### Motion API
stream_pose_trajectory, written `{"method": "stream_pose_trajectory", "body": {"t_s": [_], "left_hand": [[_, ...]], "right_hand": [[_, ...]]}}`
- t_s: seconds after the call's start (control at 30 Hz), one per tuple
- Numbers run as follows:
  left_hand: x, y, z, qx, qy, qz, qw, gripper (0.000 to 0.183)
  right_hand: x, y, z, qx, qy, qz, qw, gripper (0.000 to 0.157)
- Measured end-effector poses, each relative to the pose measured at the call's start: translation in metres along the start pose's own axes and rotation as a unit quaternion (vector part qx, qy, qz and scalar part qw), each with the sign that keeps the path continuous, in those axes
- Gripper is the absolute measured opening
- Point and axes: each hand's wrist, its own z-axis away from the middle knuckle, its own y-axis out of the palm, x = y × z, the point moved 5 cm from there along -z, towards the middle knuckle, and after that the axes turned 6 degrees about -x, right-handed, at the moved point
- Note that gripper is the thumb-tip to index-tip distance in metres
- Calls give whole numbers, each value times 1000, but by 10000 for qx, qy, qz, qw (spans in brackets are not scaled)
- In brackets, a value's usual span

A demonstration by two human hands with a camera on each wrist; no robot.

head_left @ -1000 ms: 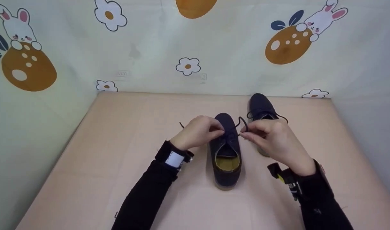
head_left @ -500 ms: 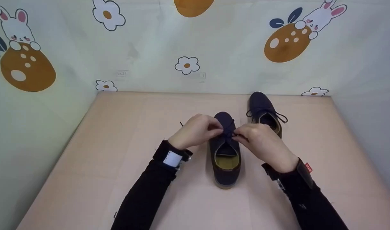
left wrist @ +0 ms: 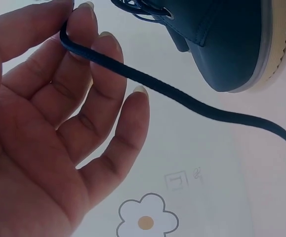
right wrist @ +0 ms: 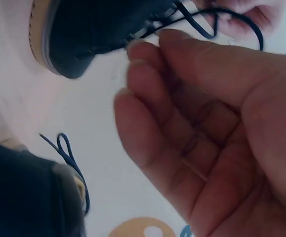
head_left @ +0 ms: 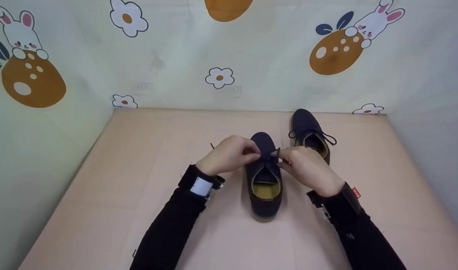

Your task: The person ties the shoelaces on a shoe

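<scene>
A dark navy lace-up shoe (head_left: 265,210) stands in the middle, toe away from me. My left hand (head_left: 229,154) is at its left side and pinches a shoelace (left wrist: 177,96) between thumb and index finger. The lace's free end trails past the toe in the left wrist view. My right hand (head_left: 307,167) is at the right side of the lacing, thumb and curled fingers at another stretch of lace (right wrist: 249,22). In the head view a bit of that lace crosses its index finger. The knot area is partly hidden by the fingers.
A second navy shoe (head_left: 303,118), its lace in a bow, stands behind and right of the first, partly hidden by my right hand. A patterned backdrop (head_left: 176,48) rises behind the pale pink tabletop (head_left: 168,131).
My right hand has moved left and in to the lacing, taking its raised lace loop along. It then shifted slightly at the knot. The left hand has stayed nearly still.
</scene>
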Motion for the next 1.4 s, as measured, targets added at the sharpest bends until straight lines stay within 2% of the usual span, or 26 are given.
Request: {"method": "stream_pose_trajectory", "body": {"t_s": [0.2, 0.3, 0.5, 0.67, 0.83, 1.1, 1.2, 1.27, 1.33, 1.4], "left_hand": [[1, 0, 0, -17, 69, 48, 10000, 12], [1, 0, 0, -7, 60, 54, 10000, 12], [3, -2, 0, 19, 60, 11, 10000, 12], [6, -4, 1, 48, 20, -37, 10000, 11], [10, -8, 3, 99, 1, -54, 9999, 10], [20, -12, 6, 372, -158, -183, 9990, 7], [21, -11, 7, 467, -122, -269, 9985, 6], [21, -10, 7, 509, -75, -305, 9982, 6], [21, -9, 6, 557, -48, -321, 9979, 6], [20, -7, 6, 581, -33, -293, 9979, 6]], "right_hand": [[4, 8, -1, -389, -442, 284, 9979, 14], [4, 8, -1, -541, -512, 329, 9967, 16], [1, 2, -1, -528, -447, 223, 9974, 9], [-16, -14, 2, -435, -96, 99, 9990, 5], [-44, -44, 12, -301, 486, 104, 9983, 6], [-92, -82, 40, -73, 1439, 253, 9892, 5], [-101, -85, 46, 213, 1815, 159, 9830, 8], [-99, -83, 46, 361, 1869, 152, 9816, 12], [-88, -75, 39, 464, 1788, 76, 9828, 17], [-72, -62, 29, 460, 1517, 62, 9873, 22]]}}
